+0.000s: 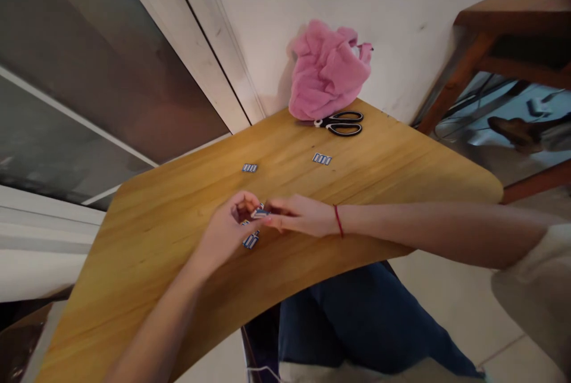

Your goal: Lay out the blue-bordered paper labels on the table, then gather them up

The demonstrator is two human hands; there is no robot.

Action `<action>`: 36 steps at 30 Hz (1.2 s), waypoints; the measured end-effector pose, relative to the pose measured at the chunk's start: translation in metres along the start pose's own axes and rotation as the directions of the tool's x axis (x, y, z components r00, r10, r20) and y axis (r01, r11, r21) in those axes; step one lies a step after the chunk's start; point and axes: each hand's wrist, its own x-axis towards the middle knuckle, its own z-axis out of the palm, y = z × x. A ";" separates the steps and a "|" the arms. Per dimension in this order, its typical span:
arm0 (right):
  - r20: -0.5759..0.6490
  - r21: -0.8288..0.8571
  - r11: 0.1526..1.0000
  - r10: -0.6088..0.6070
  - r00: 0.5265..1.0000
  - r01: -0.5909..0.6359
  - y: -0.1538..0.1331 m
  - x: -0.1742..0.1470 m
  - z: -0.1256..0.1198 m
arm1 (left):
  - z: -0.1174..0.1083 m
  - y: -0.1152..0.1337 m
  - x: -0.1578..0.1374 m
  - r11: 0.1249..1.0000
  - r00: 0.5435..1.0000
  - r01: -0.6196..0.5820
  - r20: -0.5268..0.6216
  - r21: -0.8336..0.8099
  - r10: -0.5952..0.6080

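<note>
Blue trousers (366, 323) are showing below the curved near edge of the wooden table (379, 178), and one pale sleeve (539, 282) is hanging at the right. Wood is stretching from the left hand (225, 225) to the table's left edge, and more is running past the right forearm (423, 231) to the rounded right corner. Beyond the hands, a left strip (250, 168) and a right strip (322, 159), two in all, are lying apart, both blue and white. One cluster of similar pieces (251, 241) is sitting by the left thumb, too crowded for counting. One pair of scissors (345, 123) is lying against one pink cloth bundle (330, 74). Left thumb and fingers are curling, nearly closed, around one blue-and-white piece (260, 214); the right hand (307, 215) is pinching its other end, one red wristband (338, 220) circling that wrist.
</note>
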 end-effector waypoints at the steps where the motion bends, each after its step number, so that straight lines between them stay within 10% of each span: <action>1: 0.039 0.000 1.000 0.006 0.999 -0.006 -0.001 -0.002 0.005 | 0.004 0.000 -0.010 0.998 1.000 -0.016 -0.004 0.053 0.016; 6: 0.046 0.031 0.999 0.010 0.999 -0.011 -0.001 -0.007 0.016 | -0.001 -0.017 -0.060 0.869 0.981 -0.074 -0.119 0.489 0.151; 12: 0.201 -0.110 0.992 -0.036 0.979 0.059 -0.015 -0.020 0.017 | -0.015 -0.046 -0.072 0.533 0.924 -0.376 0.352 0.758 0.151; 20: 0.293 -0.253 0.962 -0.021 0.956 0.099 -0.021 -0.022 0.019 | -0.003 -0.057 -0.028 0.478 0.844 -0.518 0.513 0.709 0.153; 36: 0.279 -0.159 0.987 0.064 0.958 -0.020 -0.019 -0.013 0.024 | -0.010 -0.048 0.041 0.483 0.846 -0.518 0.504 0.706 0.171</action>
